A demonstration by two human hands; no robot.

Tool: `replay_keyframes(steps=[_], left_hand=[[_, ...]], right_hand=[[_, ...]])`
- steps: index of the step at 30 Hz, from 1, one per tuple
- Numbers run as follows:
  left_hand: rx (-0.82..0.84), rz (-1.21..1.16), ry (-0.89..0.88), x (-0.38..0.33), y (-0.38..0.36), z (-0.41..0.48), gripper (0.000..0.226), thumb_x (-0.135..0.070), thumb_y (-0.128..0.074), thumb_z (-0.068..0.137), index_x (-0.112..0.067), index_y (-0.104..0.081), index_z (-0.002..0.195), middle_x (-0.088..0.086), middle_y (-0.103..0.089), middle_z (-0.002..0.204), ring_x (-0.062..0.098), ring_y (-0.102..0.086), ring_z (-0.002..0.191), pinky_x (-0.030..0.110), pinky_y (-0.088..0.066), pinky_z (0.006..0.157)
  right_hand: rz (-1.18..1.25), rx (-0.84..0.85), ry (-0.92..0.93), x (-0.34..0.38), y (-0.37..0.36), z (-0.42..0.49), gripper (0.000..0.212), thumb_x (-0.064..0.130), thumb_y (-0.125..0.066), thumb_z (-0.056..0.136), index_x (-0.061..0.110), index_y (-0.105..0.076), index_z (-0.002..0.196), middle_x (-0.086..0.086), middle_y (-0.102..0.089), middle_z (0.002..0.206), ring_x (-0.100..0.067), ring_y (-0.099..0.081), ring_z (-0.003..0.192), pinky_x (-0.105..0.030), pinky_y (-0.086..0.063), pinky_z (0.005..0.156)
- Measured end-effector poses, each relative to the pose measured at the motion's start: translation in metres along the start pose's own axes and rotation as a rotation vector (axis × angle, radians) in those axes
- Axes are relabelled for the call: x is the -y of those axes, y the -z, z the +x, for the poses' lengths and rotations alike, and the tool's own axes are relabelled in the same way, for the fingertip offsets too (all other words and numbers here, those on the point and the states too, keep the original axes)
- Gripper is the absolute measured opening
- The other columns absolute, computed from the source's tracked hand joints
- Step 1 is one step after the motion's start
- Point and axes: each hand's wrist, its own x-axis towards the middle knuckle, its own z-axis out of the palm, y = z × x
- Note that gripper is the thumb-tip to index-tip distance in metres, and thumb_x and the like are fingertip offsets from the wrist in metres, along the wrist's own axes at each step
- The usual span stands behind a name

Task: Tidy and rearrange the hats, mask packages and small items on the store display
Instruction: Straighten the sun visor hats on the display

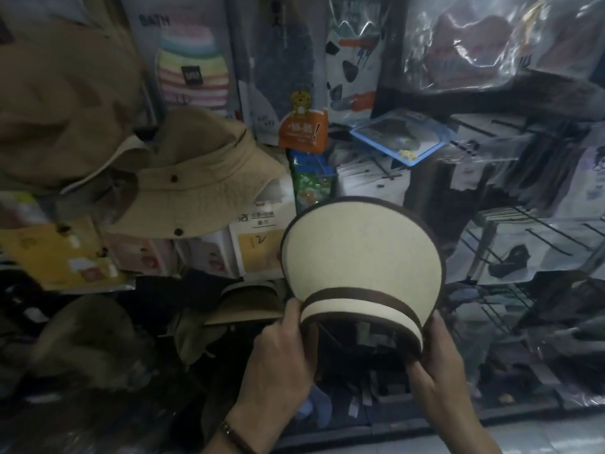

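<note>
— Where is the hat?

— The cream visor hat (360,250) with dark brown edging is held up in front of the display, low and right of centre, its wide brim fanned upward and its brown-and-cream headband nearest the camera.

— How are the hands on it?

— The left hand (281,352) grips the left end of the headband, fingers pressed together and curled around the band, thumb on the outside. The right hand (438,358) grips the right end the same way, its fingers tucked under the band. A dark bracelet (234,435) sits on the left wrist.

— What surrounds it?

— Just left, a khaki bucket hat (193,188) with snap buttons hangs above a white package marked "12" (258,244). Behind the visor's top edge is a green packet (311,181), and above that an orange tag (302,132) with a tiger figure. To the right, mask packages (510,244) hang on wire hooks; a blue-edged packet (397,139) lies tilted above them. A striped "BATH" package (191,70) hangs at upper left.
</note>
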Motion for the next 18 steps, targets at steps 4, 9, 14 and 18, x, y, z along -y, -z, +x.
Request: replay_keyframes(steps=[4,9,14,18], left_hand=[[0.111,-0.081,0.182,0.038,0.013,-0.016,0.027,-0.05,-0.047,0.109,-0.034,-0.057,0.129,-0.019,-0.062,0.088,-0.007,-0.06,0.075,0.007,-0.046,0.061],[0.17,-0.078,0.324,0.093,0.025,-0.048,0.032,-0.076,-0.051,0.093,-0.048,-0.045,0.107,-0.019,-0.057,0.106,-0.003,-0.058,0.091,0.027,-0.054,0.082],[-0.068,-0.089,0.171,0.151,0.038,-0.081,0.103,-0.066,-0.09,0.055,-0.035,-0.036,0.137,-0.002,-0.033,0.149,0.023,-0.046,0.138,0.045,-0.05,0.109],[0.138,0.014,0.035,0.175,0.049,-0.083,0.115,-0.075,-0.08,0.064,-0.047,-0.015,0.154,-0.012,-0.001,0.17,0.009,-0.002,0.155,0.041,-0.02,0.127]], right_hand=[[0.162,0.098,-0.065,0.012,-0.038,-0.017,0.056,0.036,-0.06,0.099,0.053,-0.047,0.151,0.03,-0.063,0.141,0.009,-0.057,0.133,-0.021,-0.048,0.105],[0.124,0.263,-0.039,0.008,-0.069,-0.027,0.088,-0.029,-0.042,0.089,0.027,-0.051,0.156,0.013,-0.063,0.148,-0.011,-0.055,0.142,-0.039,-0.046,0.119],[-0.013,0.526,0.001,0.033,-0.096,-0.028,0.089,-0.02,-0.046,0.072,0.043,-0.065,0.131,0.02,-0.072,0.123,-0.003,-0.066,0.119,-0.02,-0.053,0.096],[-0.256,0.781,0.043,0.043,-0.144,-0.032,0.063,-0.005,-0.066,0.085,0.048,-0.066,0.119,0.022,-0.067,0.117,0.002,-0.064,0.114,-0.024,-0.056,0.095]])
